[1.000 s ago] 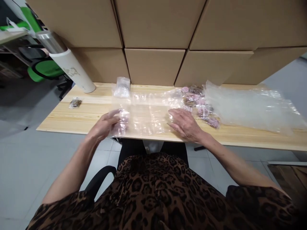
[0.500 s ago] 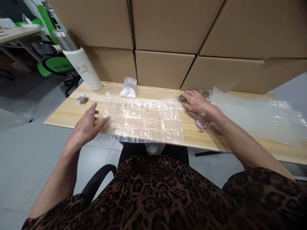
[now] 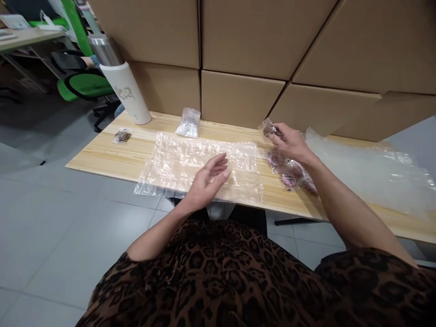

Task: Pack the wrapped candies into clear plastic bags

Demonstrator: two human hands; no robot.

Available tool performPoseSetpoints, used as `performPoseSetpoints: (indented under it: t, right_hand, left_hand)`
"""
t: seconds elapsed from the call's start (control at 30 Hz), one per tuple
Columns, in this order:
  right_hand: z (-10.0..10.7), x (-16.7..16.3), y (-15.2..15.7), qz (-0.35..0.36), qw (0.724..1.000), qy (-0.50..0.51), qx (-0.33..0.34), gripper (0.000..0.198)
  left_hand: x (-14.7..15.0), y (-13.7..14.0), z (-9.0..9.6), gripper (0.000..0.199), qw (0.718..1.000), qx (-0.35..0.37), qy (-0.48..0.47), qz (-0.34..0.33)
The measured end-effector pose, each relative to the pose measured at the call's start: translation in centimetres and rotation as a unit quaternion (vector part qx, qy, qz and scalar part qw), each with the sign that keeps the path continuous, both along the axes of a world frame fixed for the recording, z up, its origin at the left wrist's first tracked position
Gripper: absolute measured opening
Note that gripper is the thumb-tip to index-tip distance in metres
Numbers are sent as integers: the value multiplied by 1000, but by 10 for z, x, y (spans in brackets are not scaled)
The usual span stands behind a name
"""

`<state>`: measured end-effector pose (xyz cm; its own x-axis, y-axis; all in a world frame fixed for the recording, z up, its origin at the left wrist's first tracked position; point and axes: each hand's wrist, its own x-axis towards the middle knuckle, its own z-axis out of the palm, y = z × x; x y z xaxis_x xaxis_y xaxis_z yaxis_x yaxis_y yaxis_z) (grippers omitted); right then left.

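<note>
My right hand (image 3: 289,141) grips a small clear packet (image 3: 270,129) with dark reddish-brown contents, lifted at the back of the table. Below that hand lie several similar packets (image 3: 289,175) with brown and pinkish contents, partly hidden by my wrist. A clear plastic bag (image 3: 177,156) is spread flat in front of me, its near edge hanging over the table's front. Over the bag's middle is my left hand (image 3: 207,181), fingers apart and holding nothing.
Tall cardboard boxes (image 3: 241,97) wall off the back. A white bottle (image 3: 127,91) with a steel cap stands back left, near a silvery packet (image 3: 189,122) and a small brown-filled packet (image 3: 122,136). Translucent plastic bags (image 3: 361,170) lie stacked at right. A green chair (image 3: 85,86) stands beyond the table.
My left hand has moved right, from the bag's left edge to over its middle. My right hand has taken up a packet from the pile and raised it slightly.
</note>
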<state>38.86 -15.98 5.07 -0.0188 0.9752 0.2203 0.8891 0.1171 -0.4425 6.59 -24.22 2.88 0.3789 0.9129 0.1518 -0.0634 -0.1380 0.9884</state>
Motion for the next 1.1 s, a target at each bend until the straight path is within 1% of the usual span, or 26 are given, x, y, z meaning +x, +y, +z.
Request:
performPoseSetpoints:
  t: [0.03,0.1,0.13,0.2,0.23,0.27,0.3,0.33,0.37,0.4,0.43,0.47,0.5,0.53,0.6,0.67,0.7,0.77,0.8,0.87,0.9,0.93,1.0,1.1]
  right_hand:
    - [5,-7,-11,21,997,78,5,36]
    - [15,-26,-37,92,974,207,-21,41]
    - [18,-36,-49,133,960,241,-50,44]
    - [22,-47,-68,194,940,259,-105,49]
    - [23,-48,-74,199,940,253,-115,51]
    - [22,-45,-78,180,948,239,-108,53]
    - [19,-38,-79,135,963,216,-87,55]
    - [15,-29,-79,70,979,181,-62,57]
    - [10,-20,-77,-2,990,132,-40,59]
    - [4,-10,-74,-64,995,73,-34,61]
    - [-4,-3,-71,-108,993,14,-40,64]
    - [-11,2,-68,-131,989,-36,-53,67]
    - [-19,5,-66,-135,986,-70,-64,70]
    - [-25,6,-63,-132,985,-88,-70,74]
    - [-35,5,-59,-133,985,-86,-74,81]
    - [-39,5,-57,-150,984,-53,-81,77]
    - [-39,5,-56,-154,985,-27,-77,70]
    - [-34,4,-57,-132,989,61,-38,52]
    - [-30,2,-59,-112,986,121,-9,47]
    - [-21,-9,-67,-74,965,249,30,44]
    - [-16,-18,-71,-56,951,303,31,44]
    - [-12,-28,-76,-41,938,344,20,44]
    - [-4,-50,-84,-1,921,388,-22,45]
    - [1,-74,-90,56,916,392,-69,48]
  left_hand:
    - [15,2,-3,66,998,-41,-46,-12]
    - [44,7,-9,71,984,-123,-123,-26]
    - [57,10,-12,71,974,-163,-155,-35]
    - [77,14,-17,60,952,-225,-200,-51]
    - [83,15,-20,53,944,-248,-213,-53]
    - [87,16,-22,46,938,-264,-219,-48]
    - [89,17,-24,41,935,-274,-222,-38]
    - [89,17,-25,38,934,-280,-222,-27]
    - [89,18,-26,36,933,-282,-221,-17]
    - [87,18,-26,35,934,-280,-221,-9]
    - [86,18,-26,35,935,-277,-220,-1]
    - [84,18,-26,35,937,-273,-219,5]
    - [84,17,-27,36,938,-270,-218,10]
    - [84,18,-28,37,939,-267,-217,14]
    - [84,18,-30,38,941,-260,-217,18]
    - [85,18,-33,36,942,-253,-219,21]
    - [85,19,-35,36,942,-251,-221,22]
    - [85,19,-37,35,942,-248,-224,26]
    - [84,20,-38,35,942,-247,-224,28]
    - [84,20,-37,38,943,-244,-223,32]
    - [85,19,-37,40,944,-241,-223,30]
    - [85,18,-36,43,945,-236,-224,26]
    - [86,16,-34,50,947,-220,-235,11]
    - [86,12,-32,58,951,-190,-245,-9]
